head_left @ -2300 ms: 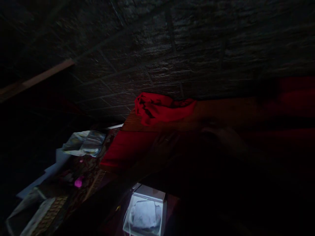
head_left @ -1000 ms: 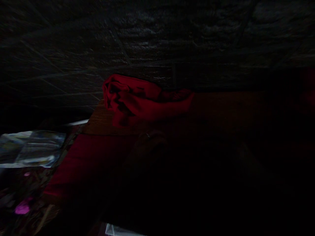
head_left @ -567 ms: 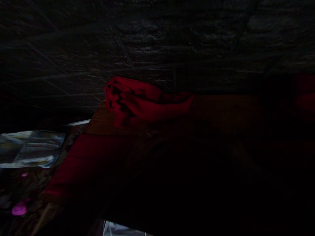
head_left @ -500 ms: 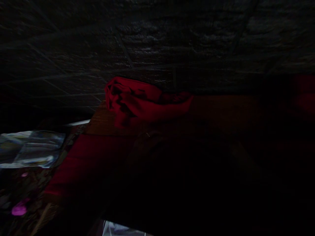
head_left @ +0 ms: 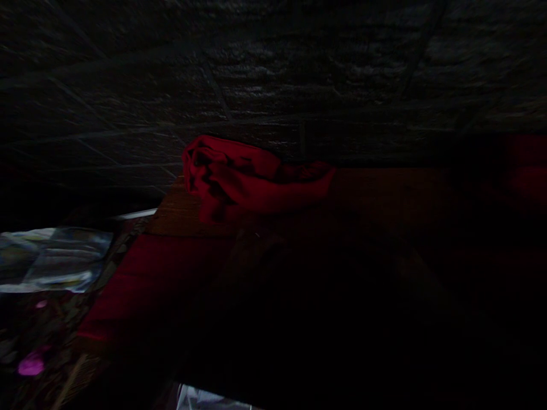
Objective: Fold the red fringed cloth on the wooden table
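The view is very dark. My left hand [head_left: 252, 242] shows only as a faint shape with a small glint on a finger, just below a crumpled red cloth [head_left: 260, 191]. Its fingers are lost in shadow, and whether it touches the cloth cannot be made out. A dim strip at right of centre looks like my right forearm [head_left: 416, 265]; the right hand itself blends into the black. Flat red fabric [head_left: 158, 267] lies along the near side of a wooden surface [head_left: 384, 185]. Anything between the hands is hidden by darkness.
A dark tiled wall [head_left: 256, 74] rises behind the wood. More red fabric [head_left: 530, 171] is at the far right. On the floor at left lie a pale printed sheet [head_left: 55, 256] and a pink item [head_left: 32, 364]. Something whitish [head_left: 209, 398] shows at the bottom edge.
My left hand has shifted very slightly, and the glint on its finger is fainter. The red cloth stays where it was.
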Demonstrator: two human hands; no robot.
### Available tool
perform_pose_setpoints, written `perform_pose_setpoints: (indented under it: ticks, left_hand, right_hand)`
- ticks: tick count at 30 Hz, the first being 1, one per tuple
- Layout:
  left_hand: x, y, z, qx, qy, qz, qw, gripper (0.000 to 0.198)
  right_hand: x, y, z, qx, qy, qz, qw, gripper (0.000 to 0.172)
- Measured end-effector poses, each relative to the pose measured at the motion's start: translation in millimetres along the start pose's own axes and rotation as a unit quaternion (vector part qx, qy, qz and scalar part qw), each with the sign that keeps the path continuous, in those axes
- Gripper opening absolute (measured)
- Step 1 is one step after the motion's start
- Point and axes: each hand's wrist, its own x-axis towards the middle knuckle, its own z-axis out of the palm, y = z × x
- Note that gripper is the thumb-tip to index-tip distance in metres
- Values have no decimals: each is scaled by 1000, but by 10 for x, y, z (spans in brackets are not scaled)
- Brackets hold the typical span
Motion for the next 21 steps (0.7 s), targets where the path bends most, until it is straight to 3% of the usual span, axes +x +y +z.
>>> perform_pose_setpoints:
  ticks: [14, 21]
  left_hand:
    - [-21, 51, -73, -81, -15, -6, 997, 25]
    - [-9, 72, -96, -61, 20, 12, 998, 17]
  right_hand:
    - [-17, -5, 30, -42, 7, -10, 999, 33]
    - [6, -19, -38, 3, 17, -31, 999, 27]
